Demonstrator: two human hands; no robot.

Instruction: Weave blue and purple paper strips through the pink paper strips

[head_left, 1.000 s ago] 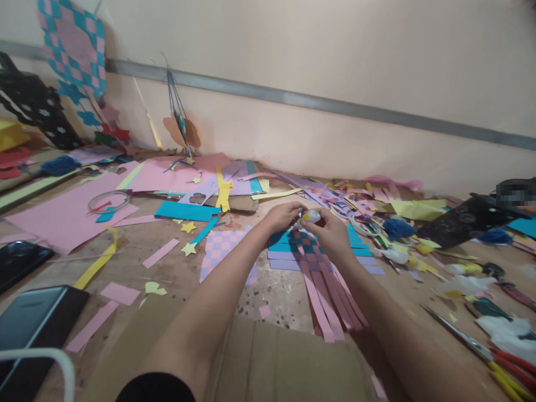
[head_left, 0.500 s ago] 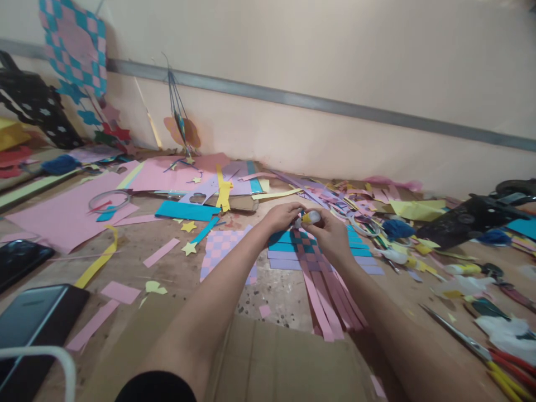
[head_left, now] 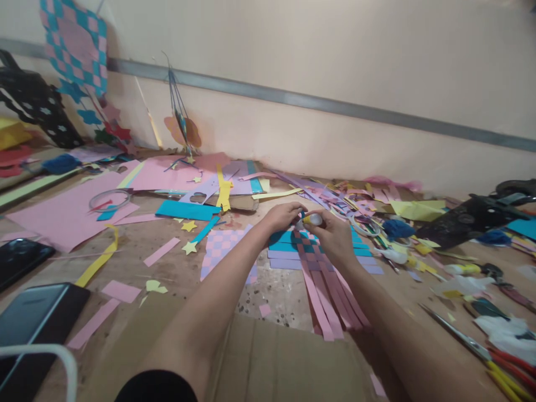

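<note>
My right hand (head_left: 335, 234) is wrapped round a small glue bottle (head_left: 314, 219) with a yellow band, tipped to the left so that its nozzle end points at my left hand. My left hand (head_left: 286, 218) is closed, and a bit of blue paper strip (head_left: 302, 214) shows at its fingertips. Both hands are over a paper weave of blue strips (head_left: 280, 241), purple strips (head_left: 288, 263) and long pink strips (head_left: 322, 304) that hang toward me. Left of it lies a finished pink and purple checkered piece (head_left: 218, 251), partly behind my left forearm.
Scissors (head_left: 460, 332) with red and yellow handles lie at the right. Pink paper sheets (head_left: 75, 206), a blue strip (head_left: 186, 210) and yellow stars (head_left: 188, 226) cover the left. Cardboard (head_left: 285, 357) lies in front of me; a phone (head_left: 25, 259) sits far left.
My right hand has shifted slightly to the right with the glue bottle, which now lies flatter. My left hand stays almost where it was.
</note>
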